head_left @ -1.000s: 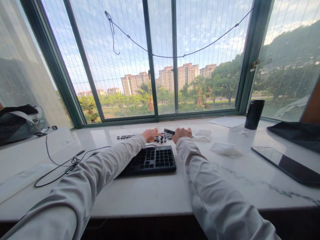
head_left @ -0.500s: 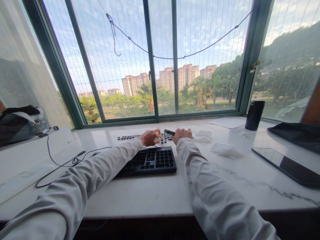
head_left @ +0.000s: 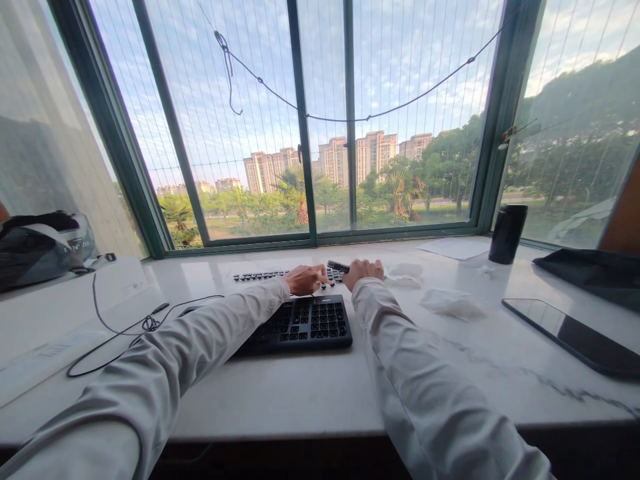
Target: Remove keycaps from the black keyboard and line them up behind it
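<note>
A black keyboard (head_left: 310,321) lies on the white marble sill (head_left: 300,393) in front of me. Beyond it, several loose black keycaps (head_left: 260,275) are laid out in rows. My left hand (head_left: 306,279) hovers over the right end of those rows, fingers curled in a pinch on something I cannot make out. My right hand (head_left: 364,271) rests just to its right, closed round a small dark tool (head_left: 339,266) that sticks out towards the left.
Crumpled tissues (head_left: 445,301) lie right of my hands. A dark cup (head_left: 507,233) stands at the back right near a sheet of paper (head_left: 455,247). A tablet (head_left: 575,328) and dark cloth (head_left: 595,268) sit far right. A black cable (head_left: 125,327) and bag (head_left: 40,247) are left.
My left hand has drawn back slightly from the keycap rows and its fingers have curled in. The right hand has stayed where it was.
</note>
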